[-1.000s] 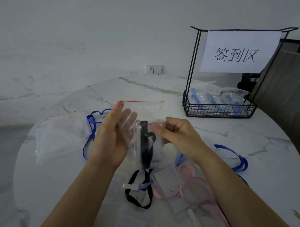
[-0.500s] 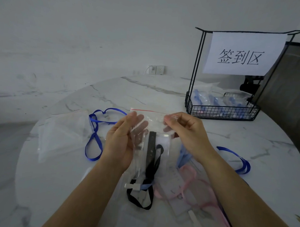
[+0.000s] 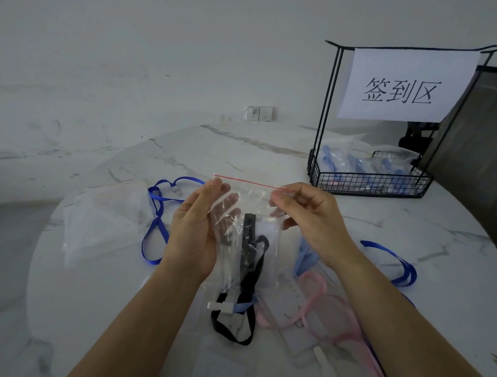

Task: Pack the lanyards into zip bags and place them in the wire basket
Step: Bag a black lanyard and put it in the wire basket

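Observation:
I hold a clear zip bag (image 3: 251,199) with a red seal line upright above the table, and a black lanyard (image 3: 249,244) with a white card hangs inside it. My left hand (image 3: 196,231) holds the bag's left side, fingers straight behind the plastic. My right hand (image 3: 308,215) pinches the top right corner at the seal. The black wire basket (image 3: 368,184) stands at the back right with several bagged blue lanyards inside.
Loose lanyards lie on the round marble table (image 3: 186,152): a blue one (image 3: 156,213) on the left, a black one (image 3: 231,326) under my wrists, a pink one (image 3: 322,303) and another blue one (image 3: 394,264) on the right. Empty clear bags (image 3: 105,220) lie at left. A paper sign (image 3: 400,86) hangs on the basket's frame.
The bag has come lower and nearer to me. My right hand has moved from the bag's middle up to its top right corner at the seal line.

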Demonstrator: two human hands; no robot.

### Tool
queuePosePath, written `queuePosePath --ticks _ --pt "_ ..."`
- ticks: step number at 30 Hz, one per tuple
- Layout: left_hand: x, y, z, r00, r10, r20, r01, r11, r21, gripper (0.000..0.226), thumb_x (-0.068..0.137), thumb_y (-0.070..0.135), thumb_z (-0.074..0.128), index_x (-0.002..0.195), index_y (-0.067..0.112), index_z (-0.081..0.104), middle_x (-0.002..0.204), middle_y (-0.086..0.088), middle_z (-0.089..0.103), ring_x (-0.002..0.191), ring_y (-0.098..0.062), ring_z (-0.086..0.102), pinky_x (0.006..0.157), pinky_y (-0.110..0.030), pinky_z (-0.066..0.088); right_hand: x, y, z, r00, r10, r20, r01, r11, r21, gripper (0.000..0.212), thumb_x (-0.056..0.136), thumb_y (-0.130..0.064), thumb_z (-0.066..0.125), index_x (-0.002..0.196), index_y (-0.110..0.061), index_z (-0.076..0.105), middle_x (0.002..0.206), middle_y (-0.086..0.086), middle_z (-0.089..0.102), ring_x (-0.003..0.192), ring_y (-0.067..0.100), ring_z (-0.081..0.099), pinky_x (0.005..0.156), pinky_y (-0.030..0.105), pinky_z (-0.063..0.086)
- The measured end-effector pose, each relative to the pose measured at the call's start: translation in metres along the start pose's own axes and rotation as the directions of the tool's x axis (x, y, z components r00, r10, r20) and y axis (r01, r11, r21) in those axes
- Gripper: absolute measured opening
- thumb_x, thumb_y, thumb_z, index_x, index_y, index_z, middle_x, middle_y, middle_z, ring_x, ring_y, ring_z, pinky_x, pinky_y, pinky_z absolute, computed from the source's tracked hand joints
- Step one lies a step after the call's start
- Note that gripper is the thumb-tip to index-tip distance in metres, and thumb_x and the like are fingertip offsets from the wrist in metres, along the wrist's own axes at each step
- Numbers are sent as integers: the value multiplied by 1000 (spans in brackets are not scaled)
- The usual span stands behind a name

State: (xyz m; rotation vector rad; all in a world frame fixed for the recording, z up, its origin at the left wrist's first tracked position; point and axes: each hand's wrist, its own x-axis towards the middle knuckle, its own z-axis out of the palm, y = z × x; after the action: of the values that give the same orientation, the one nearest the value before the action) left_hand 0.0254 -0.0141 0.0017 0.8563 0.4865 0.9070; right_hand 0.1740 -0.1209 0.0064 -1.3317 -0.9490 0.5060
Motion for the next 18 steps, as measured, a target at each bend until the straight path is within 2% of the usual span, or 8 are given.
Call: queuePosePath --ticks 5,9,14,18 --pt "1 1 -1 999 33 32 -33 999 5 14 94 26 61 86 18 70 98 1 72 101 -15 68 91 -37 51 -1 -2 0 1000 -8 14 7 1000 28 6 91 -13 68 89 -11 72 84 7 74 71 16 70 60 28 54" --pt "-1 2 1 998 50 44 -50 999 2 15 85 26 66 94 15 71 101 1 74 102 -16 69 87 -33 51 -1 -3 0 1000 4 19 -5 999 43 7 92 -13 66 90 -9 72 84 7 74 72 18 69 62 31 54" --pt "-3 3 3 997 52 58 -52 999 -1 4 79 15 70 83 17 69 86 4 70 86 -10 68 82 -27 47 -2 -2 1 1000 7 28 -8 999 47 8 92 -13 66 92 -8 72 84 7 74 71 17 69 60 30 54" --pt "0 5 -2 998 48 50 -46 998 -41 8 81 12 68 88 12 68 87 1 69 84 -10 66 82 -24 48 -3 -2 3 999 -1 47 0 1000 29 7 93 -12 66 89 -11 72 84 6 75 71 17 69 62 30 54"
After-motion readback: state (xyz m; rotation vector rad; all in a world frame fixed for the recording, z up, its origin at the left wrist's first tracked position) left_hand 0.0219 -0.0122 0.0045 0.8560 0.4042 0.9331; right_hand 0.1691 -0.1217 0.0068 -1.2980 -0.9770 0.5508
